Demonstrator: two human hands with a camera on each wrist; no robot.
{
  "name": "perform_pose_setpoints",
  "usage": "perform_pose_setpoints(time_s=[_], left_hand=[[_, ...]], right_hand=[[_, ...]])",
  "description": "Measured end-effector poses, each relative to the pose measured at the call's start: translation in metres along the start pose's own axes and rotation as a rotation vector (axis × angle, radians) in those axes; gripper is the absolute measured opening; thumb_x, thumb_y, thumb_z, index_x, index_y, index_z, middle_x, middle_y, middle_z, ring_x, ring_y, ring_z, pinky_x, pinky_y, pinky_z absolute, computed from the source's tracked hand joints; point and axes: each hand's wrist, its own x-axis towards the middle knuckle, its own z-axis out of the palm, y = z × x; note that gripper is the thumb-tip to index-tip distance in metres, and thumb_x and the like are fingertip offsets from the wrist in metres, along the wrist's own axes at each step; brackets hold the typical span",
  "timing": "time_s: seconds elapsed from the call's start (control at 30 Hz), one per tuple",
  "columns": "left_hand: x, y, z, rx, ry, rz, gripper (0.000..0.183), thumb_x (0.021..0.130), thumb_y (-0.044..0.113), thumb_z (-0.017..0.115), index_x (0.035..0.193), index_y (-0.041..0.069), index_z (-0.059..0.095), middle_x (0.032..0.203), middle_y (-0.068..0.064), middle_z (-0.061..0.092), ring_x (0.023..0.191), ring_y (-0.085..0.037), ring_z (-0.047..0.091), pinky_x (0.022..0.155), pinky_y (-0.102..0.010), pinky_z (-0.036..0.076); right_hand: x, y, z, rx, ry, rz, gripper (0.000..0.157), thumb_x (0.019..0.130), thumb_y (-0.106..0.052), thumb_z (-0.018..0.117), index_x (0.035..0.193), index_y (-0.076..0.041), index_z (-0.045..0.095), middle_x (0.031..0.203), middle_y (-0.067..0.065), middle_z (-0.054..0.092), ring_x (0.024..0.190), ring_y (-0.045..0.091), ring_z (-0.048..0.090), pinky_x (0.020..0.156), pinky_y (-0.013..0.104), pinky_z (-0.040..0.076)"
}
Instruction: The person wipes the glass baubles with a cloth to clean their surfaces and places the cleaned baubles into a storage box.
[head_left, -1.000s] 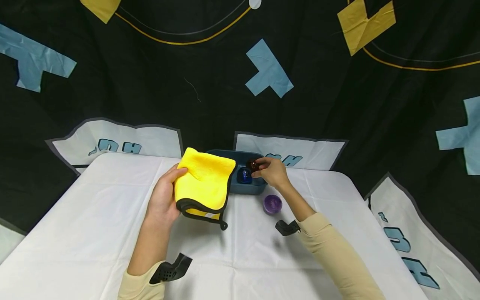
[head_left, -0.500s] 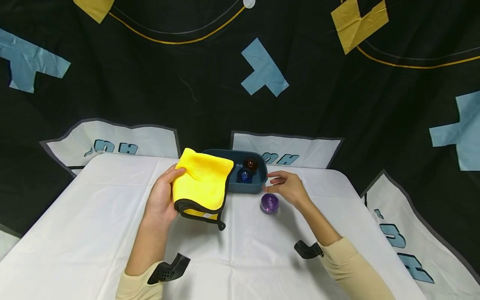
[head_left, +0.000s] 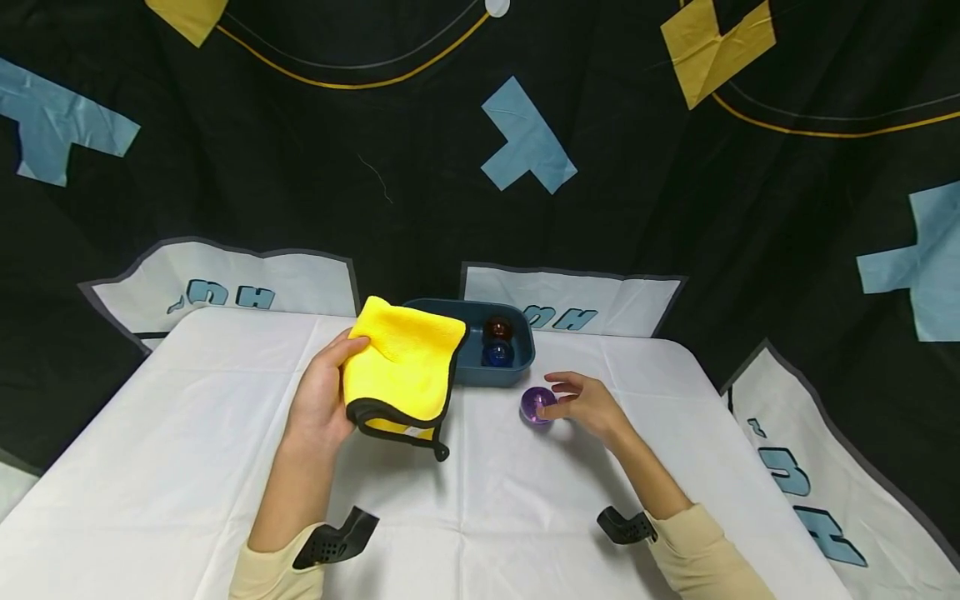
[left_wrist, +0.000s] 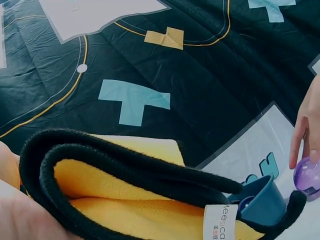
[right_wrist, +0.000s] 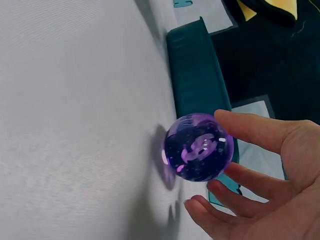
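Note:
A folded yellow microfiber cloth [head_left: 408,358] with black edging is gripped by my left hand [head_left: 321,396], thumb on its front face. In the left wrist view the folded layers of the cloth [left_wrist: 120,195] and a white label show. My right hand [head_left: 588,406] has its thumb and fingers at the sides of a clear purple ball [head_left: 534,403], which sits on the white table. The right wrist view shows the thumb tip and a finger touching the purple ball [right_wrist: 197,147]. Behind it, a dark blue tray [head_left: 487,377] contains a blue ball [head_left: 498,355] and a brown ball [head_left: 497,328].
The white-covered table [head_left: 420,533] ends at a black backdrop [head_left: 420,225] with blue and yellow patches. The cloth covers the left part of the tray in the head view. A black wrist mount [head_left: 626,527] is worn on the right arm, another [head_left: 337,542] on the left.
My right hand has left the balls in the tray and come back and down to the purple ball. The blue ball shifted slightly inside the tray. My left hand keeps the cloth in place.

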Motion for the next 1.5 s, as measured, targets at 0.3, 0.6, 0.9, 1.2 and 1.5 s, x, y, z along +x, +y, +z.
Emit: perform_pose_setpoints(time_s=[0.3, 0.6, 0.9, 1.2, 1.5], left_hand=[[0.000, 0.000, 0.000, 0.010, -0.001, -0.001, 0.053, 0.106, 0.027, 0.047, 0.157, 0.025, 0.031, 0.144, 0.004, 0.040, 0.135, -0.016, 0.040, 0.116, -0.026, 0.041], [0.000, -0.002, 0.000, 0.005, -0.022, 0.001, 0.054, 0.107, 0.025, 0.045, 0.158, 0.022, 0.029, 0.149, 0.001, 0.037, 0.136, -0.017, 0.039, 0.118, -0.028, 0.039], [0.002, -0.004, 0.000, 0.013, 0.000, -0.008, 0.053, 0.106, 0.025, 0.047, 0.157, 0.023, 0.031, 0.144, 0.002, 0.040, 0.133, -0.017, 0.041, 0.115, -0.026, 0.042], [0.005, -0.010, 0.005, 0.014, -0.057, -0.027, 0.052, 0.106, 0.023, 0.045, 0.157, 0.021, 0.031, 0.146, 0.000, 0.040, 0.133, -0.018, 0.041, 0.116, -0.028, 0.041], [0.007, -0.023, 0.014, 0.045, -0.103, -0.038, 0.050, 0.106, 0.021, 0.045, 0.155, 0.019, 0.035, 0.144, -0.002, 0.042, 0.131, -0.019, 0.043, 0.108, -0.024, 0.048]], right_hand=[[-0.002, 0.011, 0.009, 0.066, -0.017, 0.013, 0.070, 0.074, -0.010, 0.087, 0.138, 0.000, 0.059, 0.132, 0.025, 0.064, 0.124, 0.039, 0.061, 0.106, 0.050, 0.048], [0.000, 0.013, 0.018, -0.017, 0.110, 0.049, 0.063, 0.070, -0.020, 0.091, 0.127, -0.007, 0.068, 0.128, 0.022, 0.067, 0.122, 0.039, 0.061, 0.101, 0.052, 0.049], [-0.001, -0.002, 0.019, 0.084, 0.146, 0.037, 0.059, 0.070, -0.021, 0.092, 0.123, -0.007, 0.070, 0.114, 0.018, 0.073, 0.104, 0.027, 0.067, 0.084, 0.030, 0.052], [-0.017, -0.062, 0.018, 0.166, 0.127, -0.023, 0.061, 0.070, -0.025, 0.092, 0.126, -0.015, 0.069, 0.118, 0.012, 0.071, 0.106, 0.026, 0.065, 0.087, 0.034, 0.054], [-0.043, -0.110, 0.037, 0.231, 0.092, -0.139, 0.058, 0.074, -0.017, 0.090, 0.128, -0.015, 0.069, 0.113, 0.009, 0.071, 0.097, 0.022, 0.067, 0.084, 0.030, 0.060]])
